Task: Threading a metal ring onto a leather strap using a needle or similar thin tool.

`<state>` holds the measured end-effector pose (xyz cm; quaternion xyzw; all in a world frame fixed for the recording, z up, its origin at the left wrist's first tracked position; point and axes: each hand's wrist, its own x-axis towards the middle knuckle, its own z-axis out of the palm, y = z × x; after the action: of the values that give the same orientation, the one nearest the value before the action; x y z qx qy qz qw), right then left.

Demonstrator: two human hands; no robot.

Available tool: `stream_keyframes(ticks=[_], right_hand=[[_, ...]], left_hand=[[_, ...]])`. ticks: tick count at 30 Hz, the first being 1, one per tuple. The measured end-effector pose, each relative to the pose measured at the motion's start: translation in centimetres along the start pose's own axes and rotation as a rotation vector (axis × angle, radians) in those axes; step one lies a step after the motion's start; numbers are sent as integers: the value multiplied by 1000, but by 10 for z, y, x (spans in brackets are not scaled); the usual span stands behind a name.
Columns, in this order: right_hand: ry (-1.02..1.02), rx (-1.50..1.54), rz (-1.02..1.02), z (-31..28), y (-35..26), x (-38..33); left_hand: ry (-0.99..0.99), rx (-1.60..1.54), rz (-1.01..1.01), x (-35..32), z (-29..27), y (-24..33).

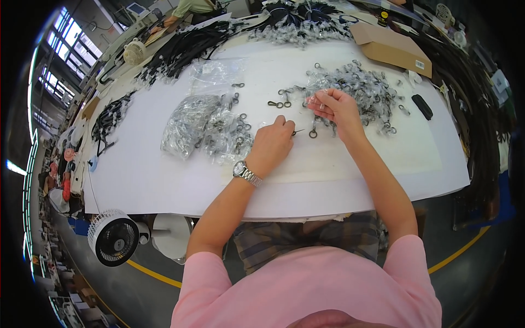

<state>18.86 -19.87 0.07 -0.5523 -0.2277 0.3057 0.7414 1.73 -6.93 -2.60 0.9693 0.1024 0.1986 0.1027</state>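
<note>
My left hand (272, 141) is closed low over the white table, knuckles up. A thin dark pointed tip (297, 132) sticks out beside its fingers; the rest is hidden, so I cannot tell what it belongs to. Slightly higher and to the right, my right hand (342, 109) pinches a piece of clear plastic wrapping (320, 99). Beyond it spreads a heap of metal snap hooks and rings in clear plastic (363, 90). One metal ring (313, 133) shows just below the right fingers. A loose snap hook (275, 104) lies between the hands, farther back.
Left of my hands sit a clear plastic bag (188, 120) and more wrapped metal pieces (229, 134). Bundles of black straps (188, 46) line the far side. A cardboard box (391, 49) and a black case (421, 107) are at right. A fan (115, 240) stands by the near left edge.
</note>
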Motion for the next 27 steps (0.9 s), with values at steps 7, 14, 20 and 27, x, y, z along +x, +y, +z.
stream_keyframes(ticks=[7,14,20,27], right_hand=[[-22,40,-34,6,4,7],[-8,26,-31,7,11,4],[-16,6,-60,16,20,-4],[-23,76,-32,23,18,-10]], left_hand=[[226,-452,-210,11,-25,-4],[67,-1217,-425,18,-38,14],[148,-1338,-413,16,-28,12],[239,-1350,-441,15,-28,13]])
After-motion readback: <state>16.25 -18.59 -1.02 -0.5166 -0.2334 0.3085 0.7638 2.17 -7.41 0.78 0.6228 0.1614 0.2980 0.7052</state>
